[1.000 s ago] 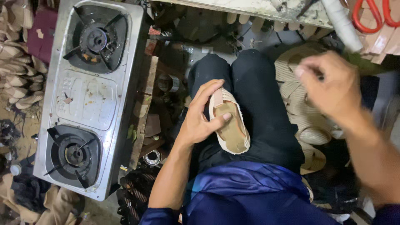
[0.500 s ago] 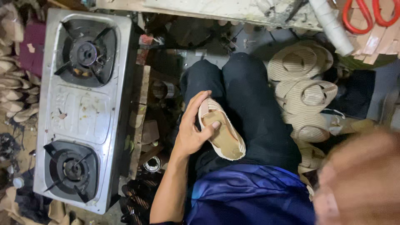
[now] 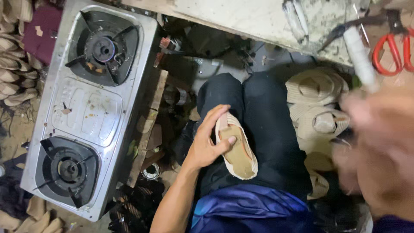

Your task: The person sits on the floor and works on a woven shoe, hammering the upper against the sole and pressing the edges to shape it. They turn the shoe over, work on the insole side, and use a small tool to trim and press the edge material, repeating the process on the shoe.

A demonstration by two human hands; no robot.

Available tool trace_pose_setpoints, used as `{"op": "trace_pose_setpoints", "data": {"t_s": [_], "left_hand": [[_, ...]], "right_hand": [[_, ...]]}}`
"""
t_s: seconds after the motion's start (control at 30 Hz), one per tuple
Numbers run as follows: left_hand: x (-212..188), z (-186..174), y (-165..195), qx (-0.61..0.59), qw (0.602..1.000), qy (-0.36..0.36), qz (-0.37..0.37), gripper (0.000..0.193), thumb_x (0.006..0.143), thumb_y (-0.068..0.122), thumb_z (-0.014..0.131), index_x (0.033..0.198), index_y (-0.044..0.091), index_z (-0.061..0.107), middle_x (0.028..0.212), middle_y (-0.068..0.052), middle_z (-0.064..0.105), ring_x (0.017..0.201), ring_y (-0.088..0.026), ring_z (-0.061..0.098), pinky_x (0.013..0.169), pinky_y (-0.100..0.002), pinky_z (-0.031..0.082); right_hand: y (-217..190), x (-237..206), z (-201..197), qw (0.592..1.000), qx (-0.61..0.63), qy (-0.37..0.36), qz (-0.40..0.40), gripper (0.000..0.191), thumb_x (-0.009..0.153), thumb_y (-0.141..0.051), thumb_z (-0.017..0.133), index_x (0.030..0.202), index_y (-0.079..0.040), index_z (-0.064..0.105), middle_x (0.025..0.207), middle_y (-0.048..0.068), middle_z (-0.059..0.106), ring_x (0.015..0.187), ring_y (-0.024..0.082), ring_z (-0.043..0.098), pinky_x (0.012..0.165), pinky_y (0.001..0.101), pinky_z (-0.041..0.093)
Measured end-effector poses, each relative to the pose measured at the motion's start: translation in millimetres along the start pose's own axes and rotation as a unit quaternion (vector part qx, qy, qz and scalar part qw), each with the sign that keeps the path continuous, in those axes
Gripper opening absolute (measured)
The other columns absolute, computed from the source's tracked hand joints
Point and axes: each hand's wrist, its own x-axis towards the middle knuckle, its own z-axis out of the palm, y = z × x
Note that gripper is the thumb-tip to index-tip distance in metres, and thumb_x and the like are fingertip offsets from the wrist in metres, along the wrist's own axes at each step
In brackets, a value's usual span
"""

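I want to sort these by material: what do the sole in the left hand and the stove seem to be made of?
The shoe sole, held on the lap by the left hand: probably woven jute or straw, matte beige, its rim ribbed like braid. The two-burner gas stove: apparently stainless steel, a dull, stained, reflective sheet, with dark pan supports that look like cast iron.

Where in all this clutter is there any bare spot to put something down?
The flat steel panel between the stove's two burners is bare, as is the pale bench top left of the scissors. The floor beside the stove and the sole pile at right are crowded.
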Motion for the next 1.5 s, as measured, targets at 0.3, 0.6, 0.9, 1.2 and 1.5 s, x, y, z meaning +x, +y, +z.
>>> {"op": "trace_pose_setpoints", "data": {"t_s": [0.3, 0.6, 0.9, 1.2, 1.5], "left_hand": [[-17.0, 5.2, 28.3, 0.036, 0.994, -0.020, 0.100, 0.080, 0.082, 0.014, 0.080, 0.154, 0.003, 0.046, 0.158, -0.020, 0.049, 0.149, -0.035, 0.052, 0.128, -0.040, 0.040], [-27.6, 6.7, 33.9, 0.050, 0.997, 0.000, 0.055, 0.081, 0.086, 0.017, 0.080, 0.157, 0.003, 0.044, 0.157, -0.022, 0.049, 0.148, -0.035, 0.053, 0.124, -0.040, 0.042], [-15.6, 21.9, 36.0, 0.082, 0.995, 0.012, 0.052, 0.079, 0.085, 0.016, 0.080, 0.154, 0.002, 0.045, 0.153, -0.022, 0.051, 0.141, -0.036, 0.057, 0.119, -0.040, 0.045], [-16.5, 65.0, 74.1, 0.148, 0.986, -0.034, 0.071, 0.080, 0.083, 0.016, 0.077, 0.155, 0.006, 0.044, 0.152, -0.020, 0.051, 0.133, -0.039, 0.060, 0.107, -0.041, 0.053], [-28.9, 73.7, 81.8, 0.192, 0.976, -0.043, 0.088, 0.080, 0.081, 0.015, 0.077, 0.154, 0.008, 0.046, 0.151, -0.021, 0.049, 0.130, -0.042, 0.059, 0.104, -0.043, 0.053]], "right_hand": [[245.5, -20.3, -5.6, 0.807, -0.587, -0.048, 0.038, 0.054, 0.090, -0.044, 0.079, 0.120, 0.000, 0.069, 0.108, 0.021, 0.069, 0.091, 0.041, 0.067, 0.068, 0.0472, 0.052], [224.5, -29.9, -24.8, 0.912, -0.364, 0.016, 0.187, 0.021, 0.110, -0.013, 0.052, 0.123, 0.002, 0.060, 0.095, 0.015, 0.065, 0.084, 0.028, 0.065, 0.080, 0.0406, 0.054], [3.0, -119.0, 2.0, 0.853, -0.076, -0.073, 0.512, 0.031, 0.094, -0.024, 0.062, 0.117, -0.003, 0.061, 0.089, 0.004, 0.059, 0.076, 0.014, 0.054, 0.068, 0.0310, 0.048], [-11.4, -140.1, 8.6, 0.713, 0.244, -0.207, 0.623, 0.043, 0.096, -0.025, 0.059, 0.131, -0.001, 0.067, 0.118, 0.014, 0.073, 0.093, 0.022, 0.079, 0.080, 0.0376, 0.068], [-34.5, -110.1, -2.6, 0.638, 0.133, -0.249, 0.716, 0.021, 0.096, -0.026, 0.059, 0.101, -0.006, 0.058, 0.070, 0.015, 0.069, 0.056, 0.024, 0.070, 0.050, 0.0365, 0.060]]}}
